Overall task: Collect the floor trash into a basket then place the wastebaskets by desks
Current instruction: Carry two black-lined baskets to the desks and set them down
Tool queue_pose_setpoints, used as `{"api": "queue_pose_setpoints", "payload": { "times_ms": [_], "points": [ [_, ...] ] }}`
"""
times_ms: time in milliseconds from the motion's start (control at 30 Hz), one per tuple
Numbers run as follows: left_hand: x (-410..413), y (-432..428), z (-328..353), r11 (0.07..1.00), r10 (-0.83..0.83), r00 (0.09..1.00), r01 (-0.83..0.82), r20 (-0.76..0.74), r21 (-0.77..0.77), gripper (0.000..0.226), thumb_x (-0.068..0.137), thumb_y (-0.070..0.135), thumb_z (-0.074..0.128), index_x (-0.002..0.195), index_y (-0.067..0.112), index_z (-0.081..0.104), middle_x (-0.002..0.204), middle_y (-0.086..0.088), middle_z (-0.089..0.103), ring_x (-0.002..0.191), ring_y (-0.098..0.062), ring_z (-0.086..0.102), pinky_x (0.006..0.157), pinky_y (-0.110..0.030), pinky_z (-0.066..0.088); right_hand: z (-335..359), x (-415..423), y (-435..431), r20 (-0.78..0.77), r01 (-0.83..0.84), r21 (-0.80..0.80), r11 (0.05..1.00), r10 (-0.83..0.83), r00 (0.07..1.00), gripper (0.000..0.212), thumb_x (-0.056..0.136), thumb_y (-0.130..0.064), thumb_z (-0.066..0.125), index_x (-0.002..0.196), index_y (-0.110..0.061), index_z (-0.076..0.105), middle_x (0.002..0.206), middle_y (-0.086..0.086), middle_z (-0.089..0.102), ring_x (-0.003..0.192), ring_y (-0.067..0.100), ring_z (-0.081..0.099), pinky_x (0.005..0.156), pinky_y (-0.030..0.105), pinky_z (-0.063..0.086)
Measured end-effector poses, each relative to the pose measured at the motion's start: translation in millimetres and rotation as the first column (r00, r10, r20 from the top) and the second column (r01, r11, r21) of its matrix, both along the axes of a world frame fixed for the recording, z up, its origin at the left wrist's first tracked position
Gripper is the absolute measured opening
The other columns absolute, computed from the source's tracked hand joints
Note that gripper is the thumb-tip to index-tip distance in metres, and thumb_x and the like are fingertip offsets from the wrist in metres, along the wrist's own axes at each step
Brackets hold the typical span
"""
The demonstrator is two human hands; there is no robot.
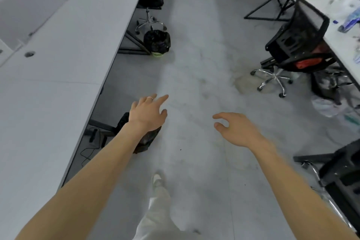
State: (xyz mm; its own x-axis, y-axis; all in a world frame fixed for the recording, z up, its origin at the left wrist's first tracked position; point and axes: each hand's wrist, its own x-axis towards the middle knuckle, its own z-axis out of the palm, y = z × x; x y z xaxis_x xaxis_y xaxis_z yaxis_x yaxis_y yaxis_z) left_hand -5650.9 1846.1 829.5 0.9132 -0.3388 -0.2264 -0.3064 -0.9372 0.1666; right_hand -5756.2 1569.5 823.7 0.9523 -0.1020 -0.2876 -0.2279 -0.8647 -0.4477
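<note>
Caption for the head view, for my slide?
Left hand and right hand empty above the aisle; lined wastebasket beside the left desk.

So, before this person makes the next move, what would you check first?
1. Left hand free: ok, fingers spread, holding nothing.
2. Right hand free: ok, relaxed and empty.
3. Green wastebasket beside the left desk: ok, upright, black liner in.
4. Nearer wastebasket placed right: cannot tell, the left arm hides most of it.
5. Floor trash collected: not ok, a pale plastic bag lies near the swivel chair.
</note>
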Motion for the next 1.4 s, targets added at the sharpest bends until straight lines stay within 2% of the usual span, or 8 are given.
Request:
{"api": "queue_pose_setpoints", "payload": {
  "times_ms": [100, 200, 567, 767, 1200, 1400],
  "points": [
    [91, -12, -5, 1.000, -0.011, 1.000, 0.011, 0.003, -0.001, 0.057, 0.100, 0.046, 0.036, 0.154, 0.044, 0.019, 0.163, 0.000, 0.024, 0.147, -0.029, 0.023, 0.118, -0.052, 0.022, -7, 93, -13, 0.021, -0.005, -0.021, 1.000, 0.005, 1.000, 0.038, 0.098, -0.043, 0.051, 0.134, -0.036, 0.058, 0.144, -0.011, 0.055, 0.137, 0.017, 0.045, 0.111, 0.034, 0.037],
    [180, -21, -10, 0.999, -0.039, 0.999, 0.040, -0.015, 0.027, 0.057, 0.100, 0.046, 0.036, 0.154, 0.045, 0.019, 0.163, 0.001, 0.025, 0.147, -0.028, 0.022, 0.118, -0.052, 0.022, -6, 178, -24, 0.025, 0.033, -0.035, 0.999, -0.033, 0.999, 0.039, 0.097, -0.046, 0.050, 0.135, -0.038, 0.057, 0.143, -0.010, 0.055, 0.136, 0.019, 0.045, 0.110, 0.038, 0.040],
    [462, -103, -20, 0.985, -0.125, 0.986, 0.137, -0.112, 0.104, 0.057, 0.098, 0.043, 0.038, 0.153, 0.045, 0.024, 0.161, 0.003, 0.029, 0.146, -0.026, 0.027, 0.116, -0.048, 0.024, 10, 432, -104, -0.014, 0.190, -0.010, 0.982, -0.190, 0.982, 0.038, 0.098, -0.044, 0.049, 0.135, -0.038, 0.057, 0.143, -0.009, 0.056, 0.136, 0.019, 0.044, 0.109, 0.039, 0.040],
    [619, -186, -29, 0.988, -0.098, 0.992, 0.107, -0.084, 0.112, 0.056, 0.097, 0.043, 0.039, 0.152, 0.045, 0.026, 0.160, 0.005, 0.031, 0.146, -0.023, 0.026, 0.118, -0.048, 0.023, -11, 591, -191, -0.002, 0.163, 0.024, 0.986, -0.163, 0.987, 0.038, 0.098, -0.044, 0.049, 0.134, -0.037, 0.058, 0.144, -0.009, 0.056, 0.138, 0.020, 0.044, 0.112, 0.039, 0.038],
    [907, -318, -10, 0.995, 0.050, 0.996, -0.045, -0.067, 0.086, 0.056, 0.097, 0.046, 0.042, 0.152, 0.043, 0.030, 0.160, 0.003, 0.030, 0.147, -0.025, 0.026, 0.118, -0.051, 0.023, 30, 914, -342, -0.034, 0.018, -0.008, 1.000, -0.018, 0.999, 0.039, 0.101, -0.046, 0.045, 0.138, -0.039, 0.053, 0.148, -0.013, 0.049, 0.143, 0.021, 0.033, 0.113, 0.041, 0.035],
    [1077, -376, -21, 0.999, 0.000, 0.999, 0.003, -0.042, 0.052, 0.055, 0.097, 0.044, 0.040, 0.150, 0.043, 0.030, 0.159, 0.004, 0.033, 0.145, -0.026, 0.029, 0.117, -0.052, 0.024, 16, 1073, -392, -0.029, 0.029, -0.004, 1.000, -0.029, 0.999, 0.039, 0.100, -0.044, 0.047, 0.138, -0.037, 0.054, 0.147, -0.013, 0.050, 0.141, 0.020, 0.038, 0.113, 0.039, 0.036]
  ]
}}
